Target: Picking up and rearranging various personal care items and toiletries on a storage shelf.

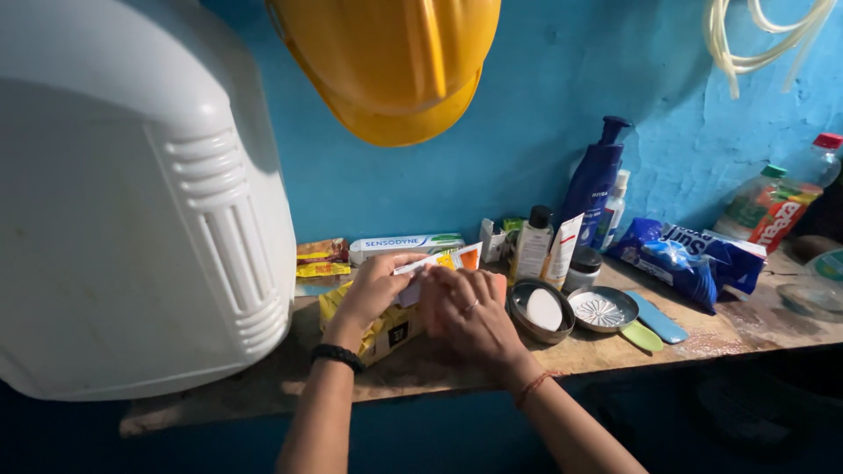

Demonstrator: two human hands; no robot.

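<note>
Hands, left (373, 288) and right (465, 309), each grip closed on white-orange tube (439, 261) between them.

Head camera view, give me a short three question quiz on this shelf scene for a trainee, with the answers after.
1. True or false: both hands are on the white and orange tube.
2. What lies in the round metal dish just beside the right hand?
A. a white soap bar
B. a coin
C. a key
3. What hangs on the blue wall above the left hand?

Key
1. True: the two hands meet on the tube over the wooden shelf.
2. A: a white soap bar.
3. A yellow hard hat.
</note>
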